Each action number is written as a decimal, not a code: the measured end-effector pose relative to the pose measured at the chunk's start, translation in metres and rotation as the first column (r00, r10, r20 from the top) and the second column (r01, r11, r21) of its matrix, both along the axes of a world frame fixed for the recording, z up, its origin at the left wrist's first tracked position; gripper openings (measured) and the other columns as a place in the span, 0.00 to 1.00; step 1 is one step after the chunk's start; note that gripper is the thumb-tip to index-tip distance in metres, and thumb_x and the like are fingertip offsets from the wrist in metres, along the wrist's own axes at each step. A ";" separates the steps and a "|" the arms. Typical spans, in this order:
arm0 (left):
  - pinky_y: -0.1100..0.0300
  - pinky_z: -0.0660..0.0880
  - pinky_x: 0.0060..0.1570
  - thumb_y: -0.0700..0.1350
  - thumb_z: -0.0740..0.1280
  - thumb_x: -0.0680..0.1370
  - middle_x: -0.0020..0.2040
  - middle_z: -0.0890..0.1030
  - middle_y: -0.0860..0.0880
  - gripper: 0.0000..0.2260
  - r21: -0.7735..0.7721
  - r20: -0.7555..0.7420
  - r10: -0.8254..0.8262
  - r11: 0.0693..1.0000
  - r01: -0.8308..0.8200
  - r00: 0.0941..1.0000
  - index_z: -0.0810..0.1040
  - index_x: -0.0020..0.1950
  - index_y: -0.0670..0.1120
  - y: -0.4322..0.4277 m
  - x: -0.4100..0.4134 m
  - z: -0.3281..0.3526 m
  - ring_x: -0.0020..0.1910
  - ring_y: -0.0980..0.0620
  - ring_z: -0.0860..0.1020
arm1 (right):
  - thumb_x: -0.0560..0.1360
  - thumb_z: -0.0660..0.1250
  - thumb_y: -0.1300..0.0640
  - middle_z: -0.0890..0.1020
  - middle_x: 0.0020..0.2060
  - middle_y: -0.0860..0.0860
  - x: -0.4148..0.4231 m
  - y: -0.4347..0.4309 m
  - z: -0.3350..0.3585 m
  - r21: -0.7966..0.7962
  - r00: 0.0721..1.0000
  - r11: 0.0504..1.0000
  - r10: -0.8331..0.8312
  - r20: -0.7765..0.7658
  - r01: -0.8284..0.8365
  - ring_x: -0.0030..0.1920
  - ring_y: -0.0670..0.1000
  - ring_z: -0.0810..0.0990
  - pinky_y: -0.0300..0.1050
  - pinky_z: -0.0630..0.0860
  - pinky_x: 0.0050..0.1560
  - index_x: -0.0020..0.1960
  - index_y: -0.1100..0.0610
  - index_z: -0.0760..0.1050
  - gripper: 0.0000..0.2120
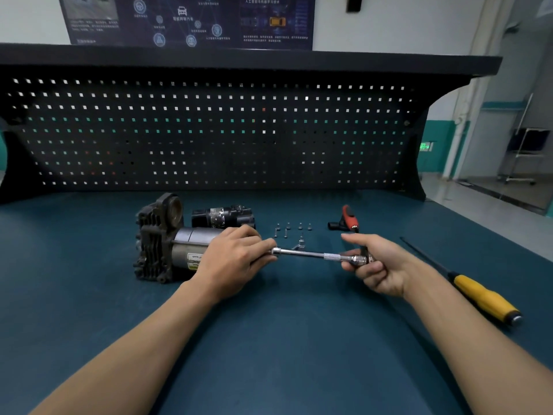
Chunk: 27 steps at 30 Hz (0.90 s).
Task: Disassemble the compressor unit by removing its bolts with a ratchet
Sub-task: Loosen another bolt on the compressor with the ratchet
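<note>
One compressor unit point(161, 244) lay beneath the left hand point(230, 259), which pinched the single ratchet point(311, 254) at its tip. The right hand point(374, 265) gripped its other end. About seven bolts point(288, 226) stood just beyond.

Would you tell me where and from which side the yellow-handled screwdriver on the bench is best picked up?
I would take the yellow-handled screwdriver by its thick yellow handle, coming down from above. It lies flat on the bench, handle toward the person, thin shaft pointing away, nothing touching it. The right hand is nearest, but it grips the ratchet.
</note>
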<state>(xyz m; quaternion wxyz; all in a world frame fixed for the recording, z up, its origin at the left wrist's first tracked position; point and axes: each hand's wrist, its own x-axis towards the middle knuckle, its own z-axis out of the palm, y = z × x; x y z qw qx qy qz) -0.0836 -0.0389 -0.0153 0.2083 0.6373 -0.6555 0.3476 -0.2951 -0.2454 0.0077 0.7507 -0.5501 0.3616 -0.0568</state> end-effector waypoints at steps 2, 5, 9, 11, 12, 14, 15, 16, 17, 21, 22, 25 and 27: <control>0.54 0.75 0.39 0.53 0.62 0.81 0.39 0.81 0.54 0.13 -0.008 0.015 -0.006 1.000 0.006 1.000 0.83 0.51 0.47 0.001 0.002 -0.001 0.46 0.48 0.80 | 0.75 0.70 0.43 0.80 0.32 0.55 -0.001 0.005 -0.007 -0.039 0.999 0.999 -0.010 0.046 0.012 0.16 0.41 0.60 0.31 0.55 0.15 0.40 0.57 0.75 0.17; 0.54 0.77 0.40 0.53 0.62 0.80 0.39 0.80 0.54 0.13 -0.013 0.022 -0.003 1.000 0.003 1.000 0.83 0.51 0.48 0.002 0.004 -0.001 0.47 0.48 0.80 | 0.67 0.76 0.43 0.82 0.34 0.59 -0.004 0.012 -0.018 -0.235 0.990 0.970 -0.030 0.137 0.062 0.18 0.45 0.61 0.34 0.56 0.18 0.41 0.57 0.76 0.18; 0.54 0.77 0.42 0.51 0.70 0.77 0.39 0.81 0.55 0.08 0.031 -0.059 0.020 0.999 -0.018 0.998 0.83 0.50 0.48 0.002 -0.001 0.002 0.48 0.48 0.81 | 0.60 0.79 0.41 0.83 0.31 0.60 -0.006 0.018 -0.028 -0.566 0.941 0.800 0.006 0.338 0.198 0.26 0.54 0.71 0.38 0.61 0.20 0.34 0.56 0.81 0.19; 0.55 0.76 0.43 0.50 0.74 0.75 0.42 0.83 0.55 0.07 0.071 -0.147 0.027 0.997 -0.017 0.989 0.84 0.51 0.49 0.002 -0.001 0.006 0.51 0.49 0.80 | 0.64 0.78 0.42 0.84 0.31 0.54 -0.008 0.016 -0.029 -0.750 0.936 0.630 0.100 0.337 0.203 0.27 0.49 0.75 0.36 0.68 0.26 0.37 0.53 0.84 0.14; 0.56 0.75 0.45 0.50 0.74 0.75 0.44 0.83 0.55 0.08 0.102 -0.204 0.032 0.995 -0.011 0.978 0.84 0.53 0.50 0.003 0.001 0.008 0.53 0.50 0.79 | 0.65 0.78 0.44 0.85 0.33 0.52 -0.010 0.014 -0.028 -0.816 0.937 0.546 0.146 0.318 0.192 0.29 0.46 0.77 0.35 0.72 0.31 0.38 0.50 0.85 0.10; 0.56 0.76 0.50 0.53 0.72 0.77 0.51 0.83 0.54 0.11 0.161 -0.291 0.036 0.987 0.012 0.956 0.83 0.57 0.52 0.004 0.005 0.012 0.58 0.53 0.76 | 0.66 0.81 0.48 0.86 0.39 0.45 -0.014 0.008 -0.026 -0.899 0.952 0.409 0.183 0.247 0.154 0.37 0.43 0.82 0.34 0.76 0.41 0.40 0.43 0.85 0.06; 0.56 0.75 0.52 0.54 0.71 0.77 0.52 0.83 0.53 0.12 0.172 -0.306 0.032 0.985 0.022 0.951 0.83 0.58 0.51 0.005 0.007 0.013 0.58 0.53 0.76 | 0.67 0.82 0.50 0.86 0.41 0.42 -0.016 0.007 -0.024 -0.930 0.962 0.345 0.185 0.202 0.129 0.41 0.41 0.83 0.32 0.76 0.44 0.42 0.40 0.84 0.08; 0.55 0.75 0.54 0.54 0.71 0.77 0.53 0.83 0.52 0.12 0.172 -0.307 0.032 0.985 0.022 0.951 0.83 0.58 0.51 0.005 0.006 0.014 0.59 0.53 0.76 | 0.67 0.82 0.51 0.86 0.42 0.40 -0.017 0.006 -0.023 -0.951 0.968 0.289 0.183 0.171 0.113 0.43 0.41 0.83 0.30 0.75 0.45 0.43 0.39 0.83 0.11; 0.55 0.75 0.54 0.54 0.72 0.77 0.53 0.83 0.52 0.13 0.163 -0.301 0.037 0.987 0.013 0.953 0.83 0.58 0.50 0.005 0.005 0.013 0.59 0.52 0.76 | 0.67 0.82 0.53 0.85 0.42 0.41 -0.017 0.005 -0.023 -0.962 0.969 0.246 0.185 0.163 0.115 0.43 0.42 0.83 0.30 0.75 0.45 0.45 0.40 0.83 0.12; 0.57 0.69 0.55 0.54 0.70 0.78 0.53 0.83 0.52 0.12 0.120 -0.279 0.065 0.992 -0.032 0.958 0.83 0.58 0.51 0.003 0.000 0.009 0.59 0.52 0.76 | 0.68 0.81 0.60 0.84 0.39 0.45 -0.018 0.011 -0.018 -0.979 0.964 0.107 0.184 0.190 0.172 0.41 0.44 0.81 0.33 0.73 0.43 0.48 0.52 0.86 0.11; 0.58 0.66 0.54 0.55 0.68 0.79 0.53 0.83 0.53 0.12 0.119 -0.280 0.078 0.992 -0.046 0.957 0.83 0.58 0.51 0.003 -0.001 0.008 0.60 0.52 0.75 | 0.68 0.81 0.61 0.84 0.38 0.45 -0.018 0.013 -0.016 -0.980 0.963 0.055 0.181 0.199 0.193 0.39 0.43 0.80 0.32 0.72 0.43 0.48 0.54 0.86 0.11; 0.60 0.61 0.54 0.58 0.60 0.82 0.53 0.82 0.57 0.14 0.143 -0.278 0.121 0.986 -0.083 0.953 0.82 0.58 0.54 0.000 -0.002 0.004 0.62 0.55 0.72 | 0.66 0.81 0.66 0.83 0.36 0.49 -0.015 0.014 -0.014 -0.950 0.948 -0.141 0.200 0.249 0.279 0.35 0.43 0.79 0.37 0.74 0.41 0.46 0.59 0.86 0.11; 0.60 0.60 0.55 0.59 0.59 0.82 0.53 0.81 0.57 0.15 0.150 -0.271 0.125 0.985 -0.087 0.954 0.81 0.59 0.54 -0.001 -0.003 0.003 0.62 0.55 0.71 | 0.66 0.81 0.67 0.83 0.35 0.50 -0.013 0.011 -0.016 -0.905 0.928 -0.241 0.222 0.301 0.351 0.35 0.51 0.79 0.45 0.76 0.39 0.45 0.60 0.85 0.10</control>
